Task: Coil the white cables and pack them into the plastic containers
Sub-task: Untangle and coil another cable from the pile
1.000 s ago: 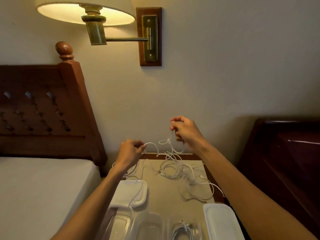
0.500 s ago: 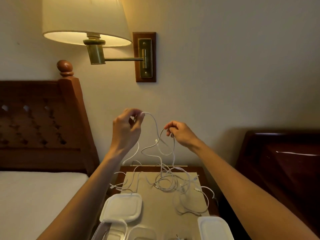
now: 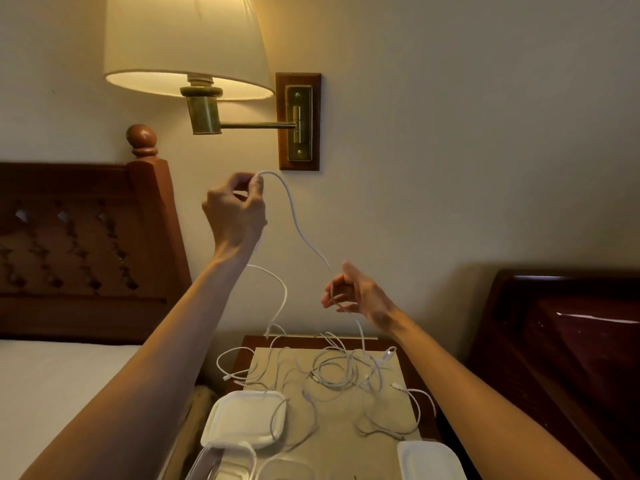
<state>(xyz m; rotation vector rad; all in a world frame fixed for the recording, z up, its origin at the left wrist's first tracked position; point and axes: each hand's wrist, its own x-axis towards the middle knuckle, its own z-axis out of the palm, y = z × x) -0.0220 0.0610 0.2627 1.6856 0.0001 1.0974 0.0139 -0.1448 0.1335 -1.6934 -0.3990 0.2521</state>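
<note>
Far left: a bed (image 3: 52, 375) with a carved wooden headboard (image 3: 86, 244), a lit wall lamp (image 3: 187, 50) above. Nothing of the task there.

Next, raised high: left hand (image 3: 235, 211), grip closed in a pinch on one white cable (image 3: 294, 216) near its end. From that pinch, an arc of cable down and rightward to the right hand (image 3: 356, 294), lower and nearer the surface (image 3: 339, 424). Grip there loosely curled round the same strand, thumb up and the fingers only half closed; below it, a drop into the tangle.

Progress, judged from the layout: early. One cable being drawn free and not yet coiled. A tangled pile of cables (image 3: 346, 372) loose across the surface, several connector ends showing, one strand trailing over a white lid (image 3: 242, 417) at the near left. Clear plastic containers (image 3: 228, 462) along the bottom edge, contents mostly cut off. A second lid (image 3: 429, 460) at the near right. Left to do: separating, coiling, packing nearly everything.

Far right: dark polished wooden furniture (image 3: 561, 341), uninvolved.
</note>
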